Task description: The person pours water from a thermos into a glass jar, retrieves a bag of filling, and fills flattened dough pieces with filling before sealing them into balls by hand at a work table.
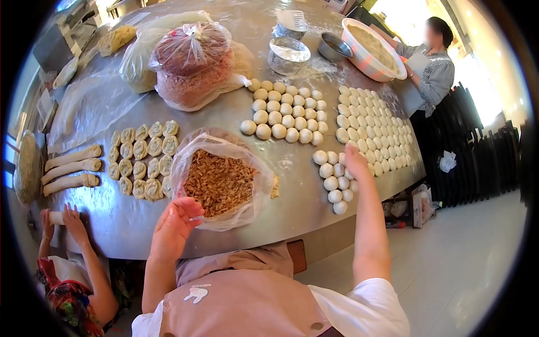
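Note:
My left hand [175, 224] is raised at the near left rim of a clear plastic bag [255, 194], its fingers loosely bent and nothing visible in them. Brown chopped filling [219, 182] fills the open bag. My right hand [357, 162] reaches over a small cluster of white dough balls [331, 183], its fingers drawn together; what they grip, if anything, is hidden. Close to its fingertips lies a large block of dough balls [373, 132] in rows. Another group of dough balls [286, 109] sits to the upper left of that hand.
Coiled dough pieces [140, 149] and three dough strips [73, 164] lie left on the metal table [292, 208]. Tied bags [191, 62], metal bowls [335, 48] and a large basin [373, 50] stand farther back. One person [435, 73] is beside the basin; another person's hands [73, 219] press dough at lower left.

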